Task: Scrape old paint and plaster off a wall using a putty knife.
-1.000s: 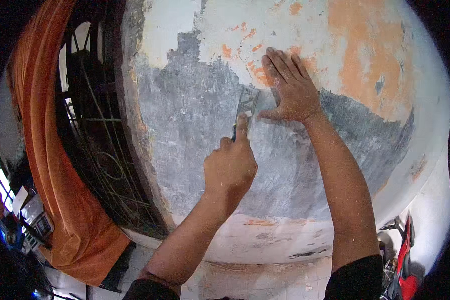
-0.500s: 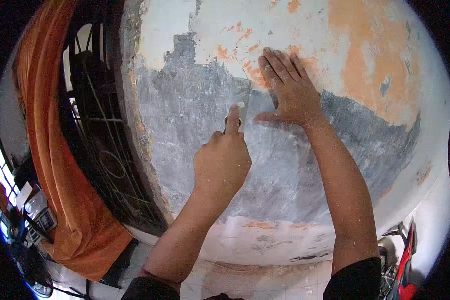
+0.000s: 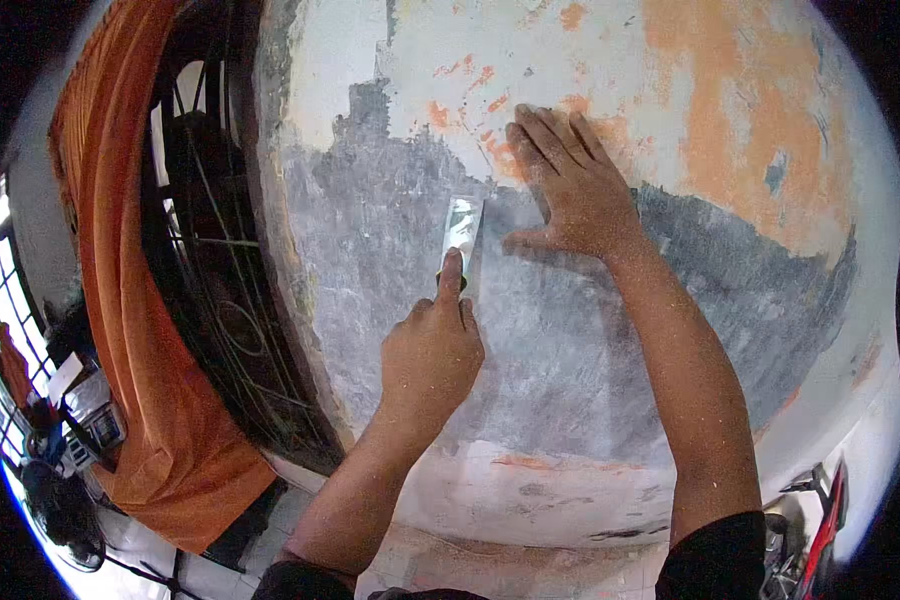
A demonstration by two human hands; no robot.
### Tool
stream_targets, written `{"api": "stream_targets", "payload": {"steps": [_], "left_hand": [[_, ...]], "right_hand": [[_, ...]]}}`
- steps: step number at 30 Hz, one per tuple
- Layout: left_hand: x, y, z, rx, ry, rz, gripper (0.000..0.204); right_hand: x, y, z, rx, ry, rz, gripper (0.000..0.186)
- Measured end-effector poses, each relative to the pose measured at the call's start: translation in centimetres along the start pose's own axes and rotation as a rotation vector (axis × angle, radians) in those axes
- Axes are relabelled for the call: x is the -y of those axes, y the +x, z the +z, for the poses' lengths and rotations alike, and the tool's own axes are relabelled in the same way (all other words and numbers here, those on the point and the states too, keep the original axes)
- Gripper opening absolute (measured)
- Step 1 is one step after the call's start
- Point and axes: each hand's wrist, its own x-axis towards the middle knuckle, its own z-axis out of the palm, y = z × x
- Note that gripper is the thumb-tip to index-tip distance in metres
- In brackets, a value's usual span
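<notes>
My left hand [image 3: 432,350] is closed around a metal scraper [image 3: 462,225], index finger along its blade, which points up the wall just below the ragged edge between grey surface and flaking white paint. My right hand [image 3: 570,190] rests open against the wall, right of the blade, fingers stretched upward over the white paint and thumb reaching out toward the scraper. The wall [image 3: 360,230] has a broad rough grey patch, white paint above and peach patches [image 3: 720,80] at the upper right.
An orange curtain [image 3: 120,300] hangs at the left beside a dark window grille [image 3: 210,240]. Further left stand a barred window [image 3: 0,290] and assorted items [image 3: 90,430]. A red and black vehicle part [image 3: 825,530] is at the lower right, with tiled floor [image 3: 420,565] along the bottom.
My left hand and scraper moved left, rising and then dropping lower, away from my right hand. My right hand shifted slightly left in the picture, as did the wall's marks.
</notes>
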Motion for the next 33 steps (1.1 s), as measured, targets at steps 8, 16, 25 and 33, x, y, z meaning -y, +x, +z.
{"api": "stream_targets", "payload": {"steps": [8, 16, 25, 33], "left_hand": [[-0.4, 0.8, 0.1, -0.017, -0.079, -0.031, 0.056], [0.3, 2.7, 1.0, -0.175, -0.096, 0.096, 0.060], [5.8, 4.7, 6.0, -0.009, -0.808, 0.463, 0.065], [7.1, 7.8, -1.9, 0.775, -0.878, 0.318, 0.073]], "right_hand": [[0.7, -0.7, 0.1, 0.014, 0.053, -0.003, 0.119], [8.4, -2.5, -0.3, -0.002, 0.323, 0.302, 0.072], [19.1, -4.7, -0.5, -0.076, 1.031, 0.853, 0.064], [22.6, -2.9, -0.3, -0.114, 0.467, 0.974, 0.067]]}}
